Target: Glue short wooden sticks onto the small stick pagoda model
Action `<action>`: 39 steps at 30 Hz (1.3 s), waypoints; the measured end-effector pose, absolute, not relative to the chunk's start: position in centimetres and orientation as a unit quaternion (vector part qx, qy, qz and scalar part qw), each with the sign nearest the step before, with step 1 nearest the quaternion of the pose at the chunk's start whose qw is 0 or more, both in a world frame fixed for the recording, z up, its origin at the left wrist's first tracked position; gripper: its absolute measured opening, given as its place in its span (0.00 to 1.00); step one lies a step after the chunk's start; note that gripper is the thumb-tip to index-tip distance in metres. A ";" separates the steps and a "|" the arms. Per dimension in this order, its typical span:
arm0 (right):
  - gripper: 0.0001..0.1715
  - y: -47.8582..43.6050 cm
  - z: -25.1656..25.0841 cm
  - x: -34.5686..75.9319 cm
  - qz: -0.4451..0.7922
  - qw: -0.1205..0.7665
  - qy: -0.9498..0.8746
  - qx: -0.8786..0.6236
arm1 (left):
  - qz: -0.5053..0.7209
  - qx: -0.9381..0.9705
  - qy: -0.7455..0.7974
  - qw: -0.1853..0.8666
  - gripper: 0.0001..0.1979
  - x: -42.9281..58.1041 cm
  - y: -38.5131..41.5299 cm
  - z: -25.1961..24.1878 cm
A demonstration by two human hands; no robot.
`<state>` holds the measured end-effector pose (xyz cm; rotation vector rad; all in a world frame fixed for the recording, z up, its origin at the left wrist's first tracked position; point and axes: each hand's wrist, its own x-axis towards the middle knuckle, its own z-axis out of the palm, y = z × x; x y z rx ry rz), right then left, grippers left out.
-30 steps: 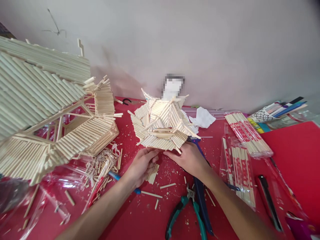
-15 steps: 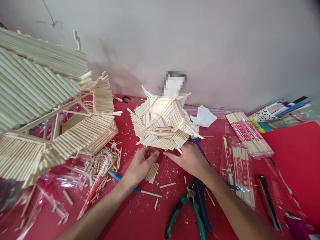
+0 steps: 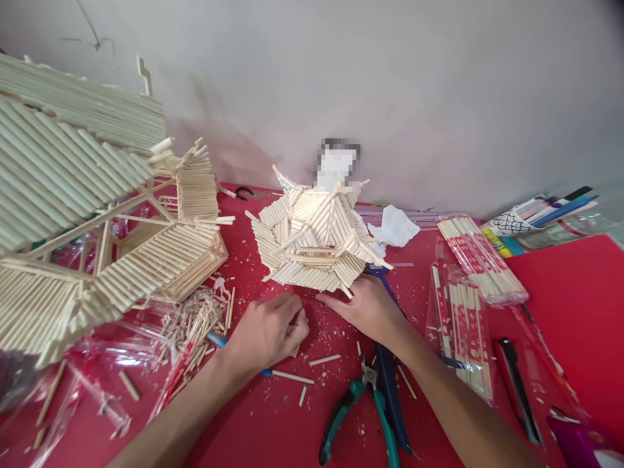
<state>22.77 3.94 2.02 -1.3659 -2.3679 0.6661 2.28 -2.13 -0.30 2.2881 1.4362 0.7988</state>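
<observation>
A small pavilion model (image 3: 312,240) made of wooden sticks, with upturned roof corners, stands in front of me. My right hand (image 3: 370,311) is at its lower right edge, thumb stretched left below the eave, other fingers partly hidden by the roof; it grips the model there. Nearer to me, my left hand (image 3: 270,328) is closed, palm down, over a small flat panel of sticks (image 3: 295,351); only a sliver of the panel shows beneath the fingers. A blue pen (image 3: 217,338) lies partly under my left wrist. Cut sticks (image 3: 325,359) lie between my forearms.
A larger stick building (image 3: 121,260) fills the left side. Stick scraps (image 3: 197,325) and plastic wrap lie below it. Teal-handled pliers (image 3: 369,377), a blue tool (image 3: 390,396), packs of chopsticks (image 3: 480,260), a black cutter (image 3: 517,390) and a pen holder (image 3: 517,218) are to the right.
My left hand has moved from the model's front edge down toward me, closing over the small stick panel. My right hand stays at the model. The view has shifted slightly.
</observation>
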 end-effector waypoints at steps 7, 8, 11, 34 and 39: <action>0.17 3.9 1.9 22.8 0.227 0.170 -0.833 -0.475 | 0.262 0.892 0.365 -0.038 0.15 0.7 -1.5 0.2; 0.17 3.9 1.9 22.8 0.228 0.169 -0.832 -0.477 | 0.257 0.893 0.366 -0.047 0.14 0.4 -1.4 0.4; 0.18 3.9 2.0 22.8 0.230 0.159 -0.831 -0.482 | 0.225 0.891 0.391 -0.053 0.13 -0.7 -1.1 0.7; 0.13 3.8 1.9 22.9 0.221 0.177 -0.833 -0.475 | 0.026 0.877 0.479 0.019 0.16 -4.3 -1.5 2.4; 0.13 3.8 1.7 22.9 0.210 0.185 -0.835 -0.473 | 0.132 0.870 0.454 0.136 0.13 -4.2 -1.5 3.0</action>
